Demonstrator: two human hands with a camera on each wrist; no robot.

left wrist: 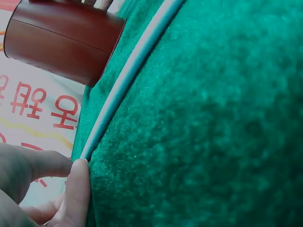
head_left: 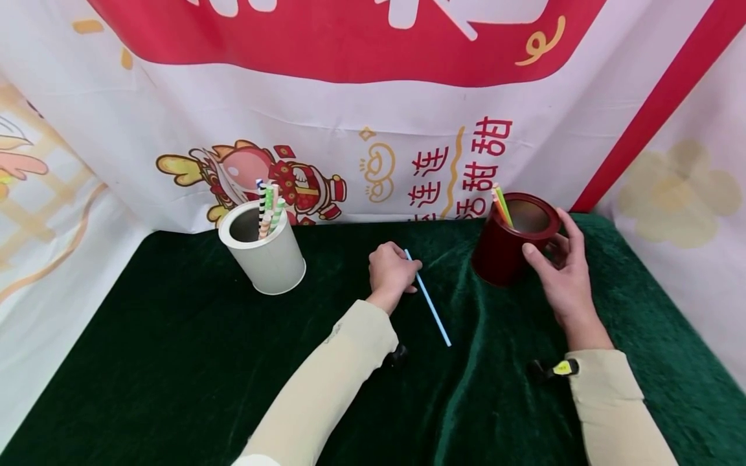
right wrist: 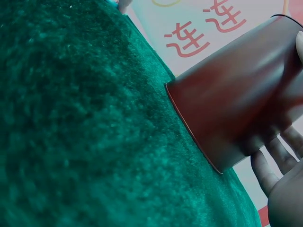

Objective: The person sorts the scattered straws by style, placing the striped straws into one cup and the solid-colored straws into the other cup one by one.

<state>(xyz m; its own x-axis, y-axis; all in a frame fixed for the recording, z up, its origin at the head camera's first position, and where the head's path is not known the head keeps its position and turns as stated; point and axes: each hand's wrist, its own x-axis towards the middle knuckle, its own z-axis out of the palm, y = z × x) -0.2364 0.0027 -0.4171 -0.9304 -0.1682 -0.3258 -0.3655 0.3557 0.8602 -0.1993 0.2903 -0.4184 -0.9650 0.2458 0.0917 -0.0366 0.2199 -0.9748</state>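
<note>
A light blue straw (head_left: 434, 309) lies slantwise over the green cloth, and my left hand (head_left: 392, 272) pinches it near its far end. In the left wrist view, the thumb and a finger meet at the end of the straw (left wrist: 125, 78). My right hand (head_left: 566, 275) grips a dark red cylindrical holder (head_left: 502, 255) from its right side, thumb near the rim and fingers behind. The holder stands upright, with a few yellow, orange and green straws (head_left: 502, 208) leaning in it. The right wrist view shows fingers against the wall of the red holder (right wrist: 236, 99).
A white cylindrical holder (head_left: 269, 262) with several striped straws (head_left: 267, 217) stands at the back left. Green velvet cloth (head_left: 175, 362) covers the table, with a fold running toward the front. A printed white and red curtain (head_left: 326, 116) hangs right behind the table's back edge.
</note>
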